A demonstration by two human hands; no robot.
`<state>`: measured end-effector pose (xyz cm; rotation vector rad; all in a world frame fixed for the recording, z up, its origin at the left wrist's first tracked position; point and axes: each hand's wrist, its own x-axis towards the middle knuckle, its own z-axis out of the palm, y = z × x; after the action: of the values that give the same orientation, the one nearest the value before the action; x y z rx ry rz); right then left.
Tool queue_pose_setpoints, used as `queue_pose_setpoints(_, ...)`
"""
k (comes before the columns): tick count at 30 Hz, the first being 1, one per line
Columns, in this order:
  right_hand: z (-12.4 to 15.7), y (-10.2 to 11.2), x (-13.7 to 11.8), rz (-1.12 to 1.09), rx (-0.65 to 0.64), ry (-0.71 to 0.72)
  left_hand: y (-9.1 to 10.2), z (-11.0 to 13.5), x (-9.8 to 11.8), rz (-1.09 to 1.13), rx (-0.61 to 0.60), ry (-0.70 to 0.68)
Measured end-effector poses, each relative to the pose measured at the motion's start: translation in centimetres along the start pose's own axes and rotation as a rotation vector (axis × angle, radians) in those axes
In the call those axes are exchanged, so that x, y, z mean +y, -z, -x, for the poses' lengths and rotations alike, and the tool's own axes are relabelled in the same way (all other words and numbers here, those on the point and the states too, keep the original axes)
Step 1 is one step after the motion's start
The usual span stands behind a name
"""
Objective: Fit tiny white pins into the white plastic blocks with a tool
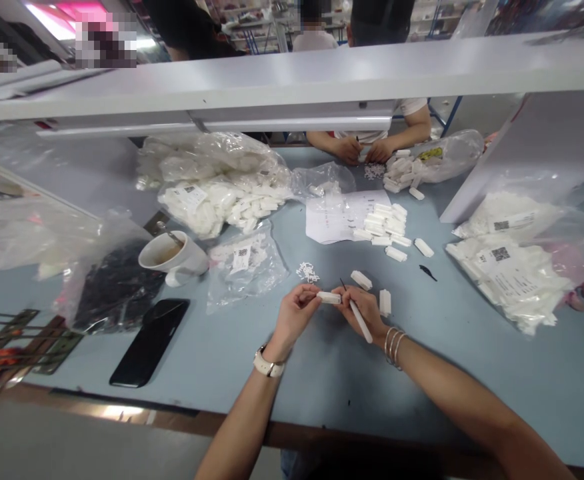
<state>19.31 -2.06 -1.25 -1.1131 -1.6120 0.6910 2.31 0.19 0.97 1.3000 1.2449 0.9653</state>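
1. A small white part sits at the centre of the scene, just above the blue tabletop, its long axis running roughly from 9 to 3 o'clock.
2. The left hand pinches its 9 o'clock end between thumb and fingers. The right hand grips a white-handled tool like a pen, thin dark tip towards 11 o'clock, while its fingertips appear to steady the part's 3 o'clock end.
3. Handling, by judgement: the part is probably light, stiff moulded plastic, a little slick on its smooth faces. Any fine details could chip or bend under a hard squeeze.
4. The best hold seems to be a light pinch at the two short ends, leaving the long face open.
5. In looks, it is oblong, pale and blocky; finer detail is too small to tell.
6. Around it: tiny white pieces lie scattered at 11 o'clock; one loose white block lies at 2 and a second loose block at 3. A heap of similar blocks covers part of a paper sheet, towards 1 o'clock.
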Motion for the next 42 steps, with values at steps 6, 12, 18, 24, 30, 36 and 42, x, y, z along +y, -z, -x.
queue_pose_setpoints(6, 0.1, -0.3, 0.5, -0.028, 0.044, -0.105, 2.0, -0.5, 0.0, -0.237, 0.154, -0.079)
queue_pose_setpoints(12, 0.1, -0.4, 0.7, -0.021, 0.059, -0.134, 3.5, -0.9, -0.9, -0.685, 0.101, -0.103)
queue_pose_setpoints(18, 0.1, -0.3, 0.5, 0.003, 0.052, -0.142, 3.0, -0.9, -1.7, -0.916, -0.018, -0.332)
queue_pose_setpoints(24, 0.1, -0.4, 0.8, -0.002, 0.054, -0.139, 2.6, -0.9, -2.1, -0.884, 0.047, -0.408)
queue_pose_setpoints(30, 0.0, -0.3, 0.6, 0.02, 0.04, -0.137, 1.7, -0.7, -0.7, -0.405, 0.006, -0.285)
queue_pose_setpoints(36, -0.2, -0.1, 0.2, 0.025, 0.046, -0.126, 0.1, -0.6, -1.0, -0.313, 0.015, -0.364)
queue_pose_setpoints(42, -0.1, -0.2, 0.3, 0.011, 0.04, -0.132, 0.0, -0.5, -1.5, -0.457, 0.082, -0.432)
